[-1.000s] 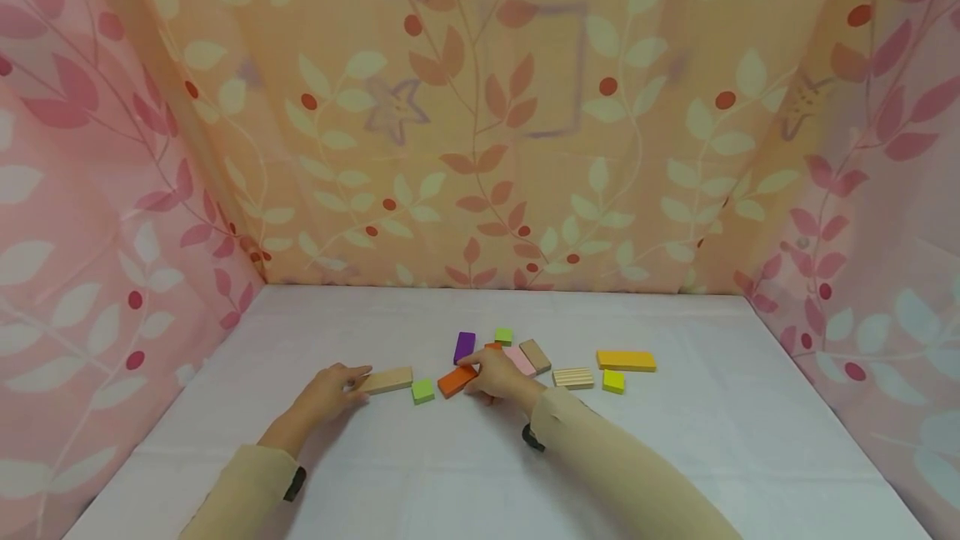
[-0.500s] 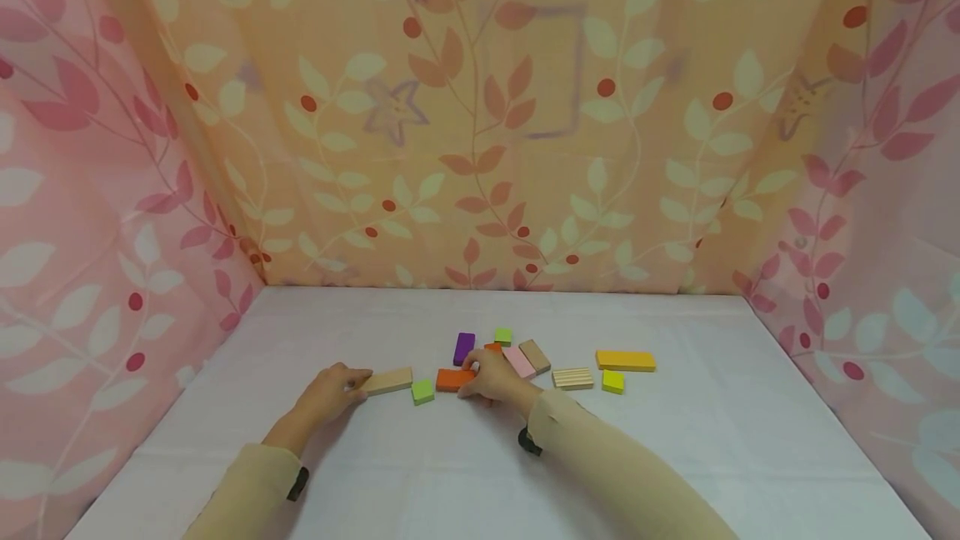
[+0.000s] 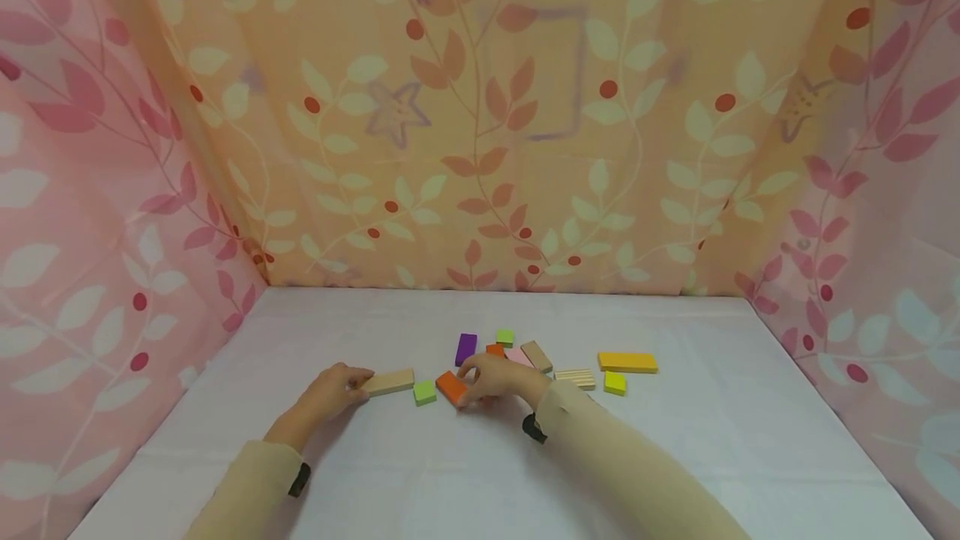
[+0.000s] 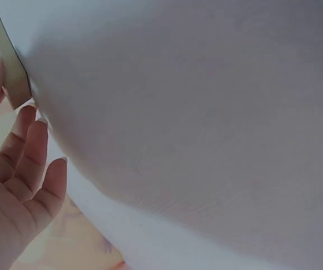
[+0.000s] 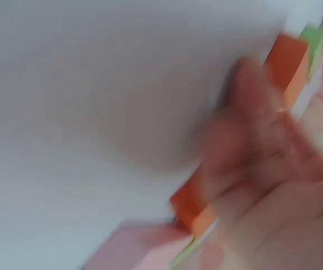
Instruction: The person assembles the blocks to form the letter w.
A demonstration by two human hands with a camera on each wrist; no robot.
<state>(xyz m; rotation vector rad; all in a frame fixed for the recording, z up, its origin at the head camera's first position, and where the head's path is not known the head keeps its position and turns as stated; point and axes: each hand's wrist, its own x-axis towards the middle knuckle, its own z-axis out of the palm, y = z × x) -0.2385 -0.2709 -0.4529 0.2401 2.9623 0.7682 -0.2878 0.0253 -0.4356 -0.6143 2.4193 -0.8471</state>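
Note:
My left hand (image 3: 332, 392) holds the near end of a plain wooden block (image 3: 393, 382) lying flat on the white table; in the left wrist view the thumb presses on that block (image 4: 7, 53). With its thumb and fingers, my right hand (image 3: 501, 378) grips an orange block (image 3: 451, 388), which slants down toward the right. Between the wooden and orange blocks sits a light green block (image 3: 424, 392). Behind the right hand a second orange block (image 3: 494, 350) is partly covered. The right wrist view is blurred, with the gripped orange block (image 5: 287, 62) beyond the fingers.
Behind the right hand lie a purple block (image 3: 467, 349), another green block (image 3: 505, 338), a pink block (image 3: 519, 356) and a wooden block (image 3: 536, 355). Farther right are a ridged block (image 3: 575, 379), a yellow cube (image 3: 615, 383) and a long yellow block (image 3: 627, 362). Patterned cloth surrounds the table.
The orange block in my right hand has turned clockwise, from slanting up rightward, through level, to slanting down rightward. My left hand and its wooden block have stayed put.

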